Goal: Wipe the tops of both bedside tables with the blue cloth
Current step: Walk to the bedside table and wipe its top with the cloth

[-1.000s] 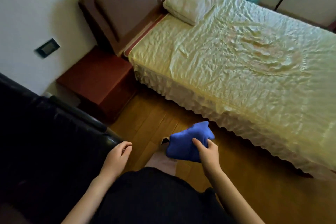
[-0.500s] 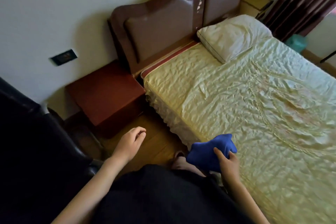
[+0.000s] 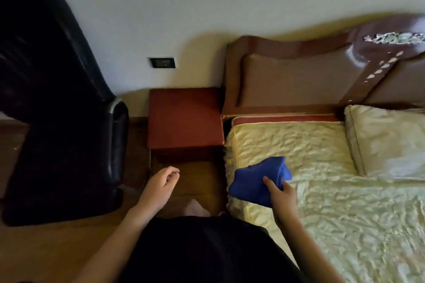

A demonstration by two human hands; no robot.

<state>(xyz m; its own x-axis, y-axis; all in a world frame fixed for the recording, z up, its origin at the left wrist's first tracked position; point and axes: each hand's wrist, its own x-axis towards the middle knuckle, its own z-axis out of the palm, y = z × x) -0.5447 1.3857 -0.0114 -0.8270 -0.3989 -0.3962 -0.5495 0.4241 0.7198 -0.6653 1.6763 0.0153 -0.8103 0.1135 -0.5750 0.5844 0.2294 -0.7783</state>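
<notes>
A reddish-brown bedside table [image 3: 185,118] stands against the wall, between a black chair and the bed; its top is bare. My right hand [image 3: 280,195] holds a folded blue cloth [image 3: 257,180] over the near corner of the bed, to the right of the table and closer to me. My left hand [image 3: 161,185] hangs loosely curled and empty above the wooden floor, just in front of the table. Only one bedside table is in view.
A black leather chair [image 3: 59,122] fills the left side, close to the table. The bed [image 3: 322,190] with a cream cover, a pillow [image 3: 388,142] and a brown padded headboard [image 3: 299,76] lies to the right. A dark wall socket [image 3: 162,62] sits above the table.
The view has swung left and closer, so the bedside table now sits straight ahead. My right hand has kept hold of the blue cloth; my left hand stays empty.
</notes>
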